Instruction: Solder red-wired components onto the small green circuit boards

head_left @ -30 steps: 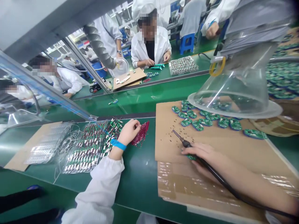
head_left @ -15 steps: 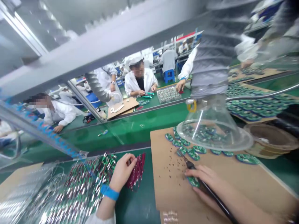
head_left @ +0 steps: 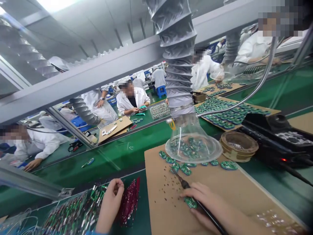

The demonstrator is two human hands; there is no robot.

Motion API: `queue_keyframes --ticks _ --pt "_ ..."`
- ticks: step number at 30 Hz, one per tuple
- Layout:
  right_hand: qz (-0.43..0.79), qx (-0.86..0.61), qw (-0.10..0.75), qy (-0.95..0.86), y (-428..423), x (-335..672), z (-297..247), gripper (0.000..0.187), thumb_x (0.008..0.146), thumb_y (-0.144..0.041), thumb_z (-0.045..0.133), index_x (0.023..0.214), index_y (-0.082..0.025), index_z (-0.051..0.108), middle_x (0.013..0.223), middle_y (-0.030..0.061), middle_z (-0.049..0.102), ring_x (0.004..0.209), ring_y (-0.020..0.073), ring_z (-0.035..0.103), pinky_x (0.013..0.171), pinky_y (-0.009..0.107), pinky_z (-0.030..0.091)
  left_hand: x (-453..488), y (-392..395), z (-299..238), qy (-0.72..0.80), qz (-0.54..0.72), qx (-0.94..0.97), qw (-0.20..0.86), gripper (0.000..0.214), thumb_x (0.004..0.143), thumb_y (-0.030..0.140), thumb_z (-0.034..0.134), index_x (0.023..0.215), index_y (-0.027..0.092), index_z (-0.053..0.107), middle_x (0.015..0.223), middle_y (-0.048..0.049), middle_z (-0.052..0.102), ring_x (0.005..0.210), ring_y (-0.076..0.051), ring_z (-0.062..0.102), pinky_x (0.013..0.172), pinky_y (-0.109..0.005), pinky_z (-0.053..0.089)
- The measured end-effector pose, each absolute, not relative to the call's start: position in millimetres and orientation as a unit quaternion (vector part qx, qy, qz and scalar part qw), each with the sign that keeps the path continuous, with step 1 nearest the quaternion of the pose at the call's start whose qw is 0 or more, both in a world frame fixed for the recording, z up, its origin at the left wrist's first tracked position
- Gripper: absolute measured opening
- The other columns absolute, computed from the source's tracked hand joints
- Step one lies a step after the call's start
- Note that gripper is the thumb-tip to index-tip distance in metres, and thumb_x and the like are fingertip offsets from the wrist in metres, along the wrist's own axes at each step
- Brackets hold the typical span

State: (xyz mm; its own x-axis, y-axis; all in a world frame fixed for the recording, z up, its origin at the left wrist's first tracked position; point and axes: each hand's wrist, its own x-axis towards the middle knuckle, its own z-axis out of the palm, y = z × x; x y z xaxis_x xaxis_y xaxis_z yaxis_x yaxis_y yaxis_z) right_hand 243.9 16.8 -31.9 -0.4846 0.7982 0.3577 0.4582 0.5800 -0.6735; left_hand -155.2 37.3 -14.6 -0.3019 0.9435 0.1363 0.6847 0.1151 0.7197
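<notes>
My left hand (head_left: 110, 202) rests with curled fingers on a bundle of red wires (head_left: 129, 200), beside a heap of small green parts with metal tabs (head_left: 73, 213). My right hand (head_left: 207, 204) grips a black soldering iron (head_left: 182, 182), its tip pointing up-left over a brown cardboard sheet (head_left: 232, 186). A small green circuit board (head_left: 190, 202) lies under the fingers of that hand. More green boards (head_left: 181, 168) lie scattered on the cardboard below a clear fume hood (head_left: 193, 145).
A grey ribbed duct (head_left: 177, 58) drops into the clear fume hood. A round brown tin (head_left: 238, 145) and a black soldering station (head_left: 276, 140) stand at the right. Several people in white coats work across the green conveyor (head_left: 122, 153). Another tray of green boards (head_left: 227, 111) sits behind.
The view has tilted upward and swung right, so hands sit lower in frame. Both hands keep their places: left on the red wires, right holding the iron.
</notes>
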Motion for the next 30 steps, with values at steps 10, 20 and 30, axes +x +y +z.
queue_keyframes --ticks 10,20,30 --pt "0.285 -0.361 0.280 -0.843 13 244 -10 0.037 0.099 -0.023 0.062 0.135 -0.030 0.059 0.115 0.0075 0.067 0.110 0.0253 0.065 0.095 0.042 0.055 -47 6 3 0.568 0.270 0.667 0.400 0.023 0.104 0.041 0.048 0.118 0.023 0.054 0.088 -0.0006 0.074 0.077 -0.017 0.071 0.080 -0.030 0.054" --pt "0.251 -0.424 0.385 -0.780 15 268 -21 0.017 0.102 -0.021 0.054 0.115 -0.026 0.064 0.106 0.0053 0.075 0.096 0.0196 0.073 0.088 0.035 0.058 9 13 -6 0.504 0.167 0.799 0.284 0.016 0.104 0.032 0.052 0.096 0.022 0.061 0.074 0.0032 0.065 0.065 -0.014 0.062 0.065 -0.026 0.041" --pt "0.258 -0.379 0.286 -0.841 9 247 -20 0.033 0.100 -0.024 0.060 0.133 -0.027 0.059 0.105 0.0073 0.066 0.098 0.0231 0.066 0.084 0.038 0.057 5 11 -6 0.469 0.185 0.816 0.283 0.016 0.105 0.029 0.051 0.100 0.022 0.064 0.085 0.0004 0.066 0.072 -0.014 0.059 0.068 -0.027 0.044"
